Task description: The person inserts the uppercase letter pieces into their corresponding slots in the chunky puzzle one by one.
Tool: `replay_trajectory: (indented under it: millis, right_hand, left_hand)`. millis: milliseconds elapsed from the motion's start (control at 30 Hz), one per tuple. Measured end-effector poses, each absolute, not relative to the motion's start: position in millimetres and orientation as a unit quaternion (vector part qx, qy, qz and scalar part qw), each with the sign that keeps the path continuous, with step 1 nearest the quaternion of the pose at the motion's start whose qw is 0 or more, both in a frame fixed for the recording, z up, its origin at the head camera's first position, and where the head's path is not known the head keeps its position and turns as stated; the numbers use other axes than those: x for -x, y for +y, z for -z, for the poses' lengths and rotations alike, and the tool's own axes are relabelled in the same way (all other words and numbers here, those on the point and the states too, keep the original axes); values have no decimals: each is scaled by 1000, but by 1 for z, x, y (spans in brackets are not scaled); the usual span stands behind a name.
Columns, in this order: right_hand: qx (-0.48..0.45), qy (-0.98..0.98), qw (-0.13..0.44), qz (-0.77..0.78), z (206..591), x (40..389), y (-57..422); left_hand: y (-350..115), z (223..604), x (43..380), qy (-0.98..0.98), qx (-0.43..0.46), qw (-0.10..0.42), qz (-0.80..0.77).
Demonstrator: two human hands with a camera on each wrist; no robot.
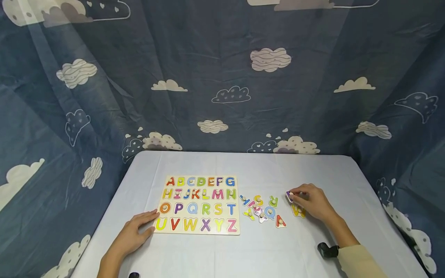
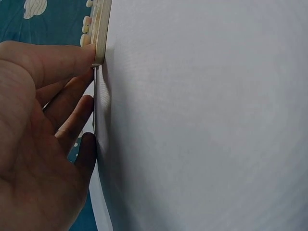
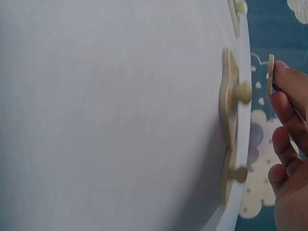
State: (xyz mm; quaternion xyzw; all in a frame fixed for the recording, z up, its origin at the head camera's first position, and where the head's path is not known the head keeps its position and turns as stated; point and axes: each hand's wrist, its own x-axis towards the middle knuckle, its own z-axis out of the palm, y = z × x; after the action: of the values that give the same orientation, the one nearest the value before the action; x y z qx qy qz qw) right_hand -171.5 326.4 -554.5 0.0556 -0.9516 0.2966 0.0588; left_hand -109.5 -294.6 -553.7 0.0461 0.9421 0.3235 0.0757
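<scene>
Purple letter piece (image 1: 288, 196) is pinched by right hand (image 1: 310, 201), above counter (image 1: 278, 255); board (image 1: 222, 232) is placed well leftward, past loose letters (image 1: 269, 212); board's left edge is touched by left hand (image 1: 131, 233), fingers extended.

A–Z on the board (image 1: 199, 202)

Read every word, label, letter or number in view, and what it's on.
"ABCDEFG": puzzle board, top row
"HIJKLMN": second row
"OPQRST": third row
"UVWXYZ": bottom row
"Q": light-blue loose piece
"R": green piece
"S": yellow piece
"A" or inverted "V", unclear: red piece
Purple piece in right hand, other loose pieces: too small or covered to read.
</scene>
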Motion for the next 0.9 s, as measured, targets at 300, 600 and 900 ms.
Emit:
replay_trajectory:
  millis: [300, 600, 900]
  right_hand:
    - [-71, -938, 58, -336, 549, 183, 286]
    - [-92, -926, 58, -361, 541, 192, 239]
    - [-131, -912, 58, -384, 539, 200, 189]
  left_hand:
    - [-293, 552, 109, 942, -44, 74, -324]
    - [-293, 552, 109, 942, -46, 70, -325]
    - [-293, 552, 110, 941, -40, 75, -327]
